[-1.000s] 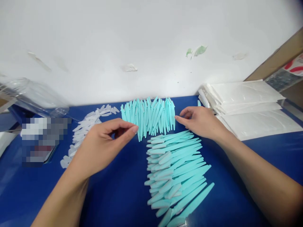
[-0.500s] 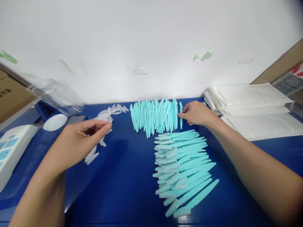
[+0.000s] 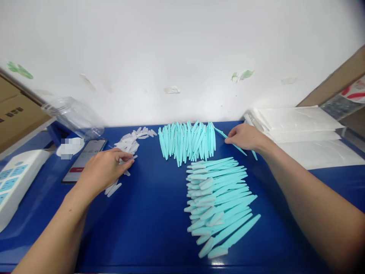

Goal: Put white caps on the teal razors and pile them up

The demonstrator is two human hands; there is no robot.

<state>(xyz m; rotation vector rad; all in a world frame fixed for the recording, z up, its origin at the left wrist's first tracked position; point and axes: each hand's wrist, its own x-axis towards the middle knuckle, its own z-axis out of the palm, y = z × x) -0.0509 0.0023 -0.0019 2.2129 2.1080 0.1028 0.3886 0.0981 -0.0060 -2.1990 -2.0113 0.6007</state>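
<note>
My left hand (image 3: 111, 167) is closed in a pinch on a small translucent white blade cap (image 3: 134, 157), over a loose pile of such caps (image 3: 128, 144). Between the thumb and fingers of my right hand (image 3: 243, 136) is a slim teal eyebrow razor (image 3: 238, 149), held at a slant. Another teal razor (image 3: 254, 155) shows just below this wrist. Left of the right hand lies an upright-facing row of teal razors (image 3: 186, 142). Nearer to me is a stack of razors with capped heads (image 3: 219, 205), lying sideways.
On the left are a phone (image 3: 85, 156), a clear plastic jar (image 3: 76, 118), a white device with blue keys (image 3: 19, 175) and a cardboard box (image 3: 17, 110). White plastic bags (image 3: 302, 121) lie at the back right. A white wall (image 3: 182, 57) borders the blue table (image 3: 142, 228).
My left hand has moved slightly down over the caps and now pinches one. My right hand has shifted right, drawing a razor away from the row and tilting it. The view has shifted slightly.
</note>
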